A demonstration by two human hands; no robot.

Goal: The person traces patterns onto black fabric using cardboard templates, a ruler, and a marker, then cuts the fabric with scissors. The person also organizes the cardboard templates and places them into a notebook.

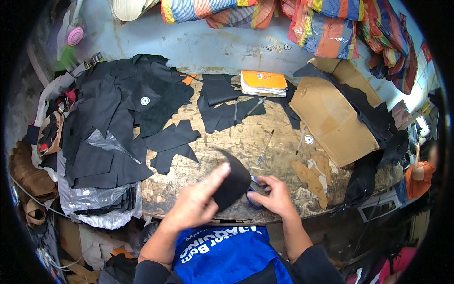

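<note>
My left hand (195, 204) is closed on a curved black leather piece (234, 183), lifted over the near edge of the worktable. Close to its right side, my right hand (275, 198) grips what look like scissors with blue handles (254, 202). Their blades cannot be made out; the leather covers that area. Smaller black offcuts (174, 146) lie on the wood beyond my left hand. A pen (265, 147) rests on the table past my right hand.
Black leather sheets (106, 118) are heaped at the left. An orange-covered notebook (263, 84) lies at the back, near more black scraps (217, 113). At the right, a cardboard box (326, 116) holds black material; tan scraps (309, 181) lie before it. A person in orange (420, 179) is at far right.
</note>
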